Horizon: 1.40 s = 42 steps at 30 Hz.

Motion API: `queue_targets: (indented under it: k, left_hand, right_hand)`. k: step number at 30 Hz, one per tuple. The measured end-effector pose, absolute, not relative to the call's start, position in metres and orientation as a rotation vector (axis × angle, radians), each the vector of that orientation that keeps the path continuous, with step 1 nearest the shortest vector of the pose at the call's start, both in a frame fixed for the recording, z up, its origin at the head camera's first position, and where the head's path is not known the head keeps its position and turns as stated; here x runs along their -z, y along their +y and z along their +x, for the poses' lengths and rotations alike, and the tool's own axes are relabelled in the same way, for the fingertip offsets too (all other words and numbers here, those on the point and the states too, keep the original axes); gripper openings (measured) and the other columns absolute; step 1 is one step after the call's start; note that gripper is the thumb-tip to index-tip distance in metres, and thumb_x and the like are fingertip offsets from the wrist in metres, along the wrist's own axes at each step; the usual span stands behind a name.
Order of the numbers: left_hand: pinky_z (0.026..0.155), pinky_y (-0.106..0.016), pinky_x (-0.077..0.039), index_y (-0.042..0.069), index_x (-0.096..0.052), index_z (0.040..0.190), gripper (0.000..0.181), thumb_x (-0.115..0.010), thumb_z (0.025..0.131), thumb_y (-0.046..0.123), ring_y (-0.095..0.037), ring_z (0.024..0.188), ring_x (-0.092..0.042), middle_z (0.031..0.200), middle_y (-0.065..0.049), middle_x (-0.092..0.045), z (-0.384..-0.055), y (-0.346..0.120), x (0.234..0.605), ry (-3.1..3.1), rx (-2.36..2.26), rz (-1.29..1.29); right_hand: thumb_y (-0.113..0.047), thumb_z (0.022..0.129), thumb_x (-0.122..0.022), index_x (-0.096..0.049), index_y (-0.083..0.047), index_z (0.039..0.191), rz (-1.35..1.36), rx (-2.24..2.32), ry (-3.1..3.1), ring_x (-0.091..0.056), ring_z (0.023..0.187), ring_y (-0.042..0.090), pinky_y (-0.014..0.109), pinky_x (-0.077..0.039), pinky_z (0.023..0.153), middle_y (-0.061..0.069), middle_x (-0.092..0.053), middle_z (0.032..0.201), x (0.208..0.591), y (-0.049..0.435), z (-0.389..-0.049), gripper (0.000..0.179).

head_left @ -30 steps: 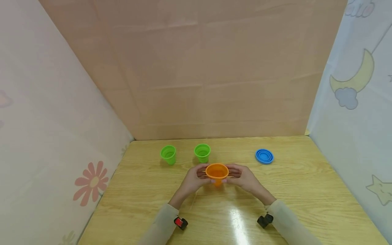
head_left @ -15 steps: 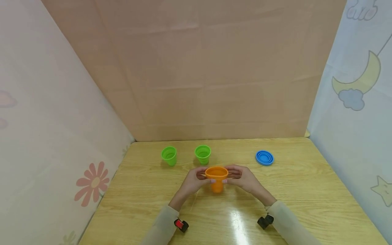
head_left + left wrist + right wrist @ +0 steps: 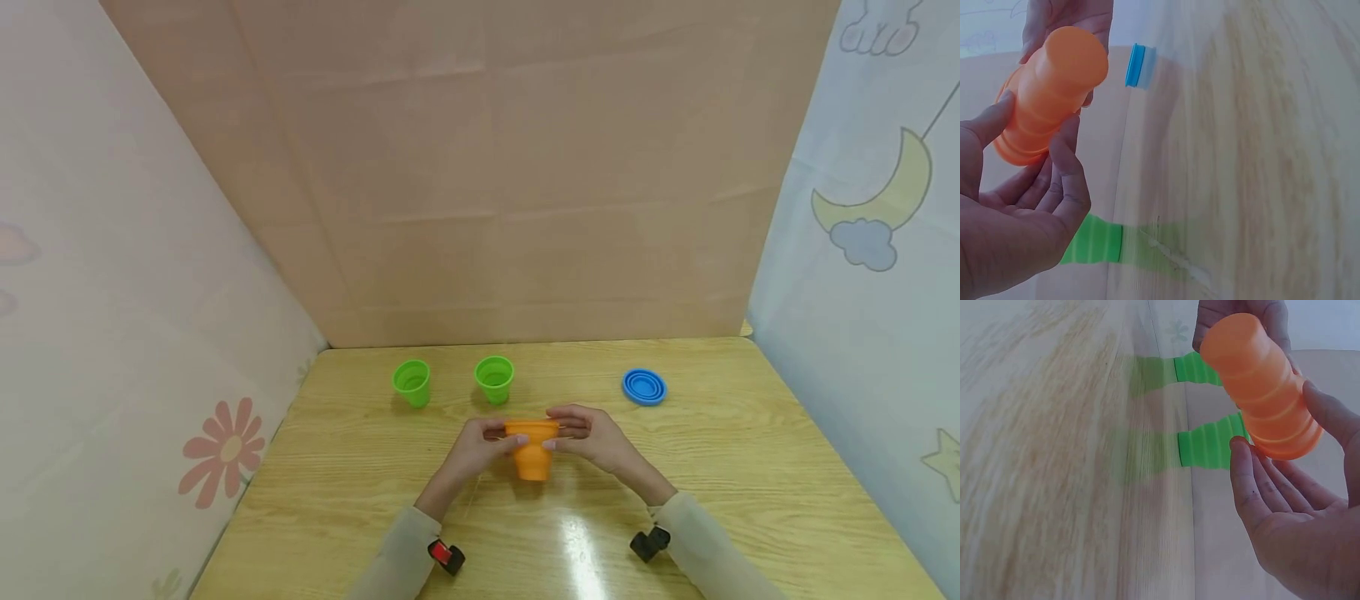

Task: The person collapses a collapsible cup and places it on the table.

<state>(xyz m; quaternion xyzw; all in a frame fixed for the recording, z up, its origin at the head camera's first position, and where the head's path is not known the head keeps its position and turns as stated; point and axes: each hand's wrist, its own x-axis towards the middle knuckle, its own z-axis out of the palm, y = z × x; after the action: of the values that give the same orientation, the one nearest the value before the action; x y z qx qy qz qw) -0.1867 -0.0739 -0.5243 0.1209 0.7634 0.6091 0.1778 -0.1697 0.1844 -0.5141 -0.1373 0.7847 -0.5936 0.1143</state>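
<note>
An orange collapsible cup (image 3: 532, 457), drawn out to its full ribbed height, is held above the table between both hands. On its left side the left hand (image 3: 476, 448) grips the cup near the rim, thumb in front and fingers behind. The right hand (image 3: 596, 442) pinches the opposite side of the rim in the same way. Both wrist views show the cup's flat base (image 3: 1077, 56) pointing toward the camera, off the table. Behind the hands, two green collapsible cups (image 3: 494, 380) (image 3: 1213, 440) stand extended and upright.
A blue collapsible cup (image 3: 644, 387), folded flat, lies at the back right of the wooden table (image 3: 337, 500). A brown backdrop (image 3: 487, 208) rises at the far edge. Patterned white panels (image 3: 847, 333) close off both sides.
The orange cup's lower part has come down and lengthened, and the cup has tilted so its side now faces the head camera. Both hands stay at its rim.
</note>
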Motion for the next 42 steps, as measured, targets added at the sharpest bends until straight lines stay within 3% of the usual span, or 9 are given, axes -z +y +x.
queue_targets:
  k: [9, 20, 28, 35, 42]
  left_hand:
    - [0.090, -0.044, -0.066, 0.002, -0.076, 0.118, 0.045, -0.077, 0.097, 0.041, -0.010, 0.089, -0.072, 0.108, -0.010, -0.080, -0.185, -0.069, 0.526, 2.110, -1.763, 0.306]
    - [0.090, -0.037, -0.065, 0.003, -0.075, 0.119, 0.049, -0.072, 0.099, 0.047, -0.011, 0.090, -0.072, 0.108, -0.007, -0.079, -0.184, -0.073, 0.526, 2.130, -1.709, 0.285]
    - [0.091, -0.041, -0.066, 0.001, -0.072, 0.129, 0.053, -0.073, 0.099, 0.044, -0.023, 0.096, -0.076, 0.115, -0.013, -0.078, -0.186, -0.079, 0.529, 2.148, -1.737, 0.285]
    - [0.093, -0.044, -0.065, 0.006, -0.074, 0.127, 0.045, -0.077, 0.097, 0.039, -0.032, 0.107, -0.076, 0.119, -0.012, -0.078, -0.187, -0.084, 0.533, 2.182, -1.767, 0.306]
    - [0.099, -0.044, -0.064, -0.001, -0.072, 0.128, 0.044, -0.076, 0.098, 0.031, -0.020, 0.107, -0.076, 0.125, -0.020, -0.075, -0.187, -0.083, 0.535, 2.091, -1.856, 0.300]
  right_hand:
    - [-0.031, 0.097, -0.078, -0.064, 0.001, 0.140, -0.332, 1.705, 2.314, -0.073, 0.117, 0.032, 0.038, -0.065, 0.096, 0.022, -0.070, 0.134, 0.517, 0.184, -0.168, 0.055]
    - [-0.030, 0.097, -0.077, -0.068, 0.003, 0.133, -0.315, 1.737, 2.267, -0.076, 0.112, 0.028, 0.040, -0.065, 0.096, 0.024, -0.071, 0.132, 0.521, 0.183, -0.170, 0.049]
    - [-0.030, 0.100, -0.073, -0.070, 0.004, 0.128, -0.278, 1.772, 2.199, -0.075, 0.101, 0.016, 0.043, -0.065, 0.096, 0.018, -0.075, 0.122, 0.521, 0.185, -0.170, 0.045]
    - [-0.035, 0.102, -0.070, -0.069, 0.008, 0.128, -0.203, 1.767, 2.119, -0.076, 0.100, 0.020, 0.047, -0.063, 0.100, 0.014, -0.078, 0.115, 0.524, 0.186, -0.169, 0.051]
    - [-0.038, 0.104, -0.066, -0.068, 0.008, 0.129, -0.219, 1.765, 2.056, -0.076, 0.105, 0.021, 0.047, -0.062, 0.103, 0.010, -0.078, 0.116, 0.525, 0.184, -0.167, 0.052]
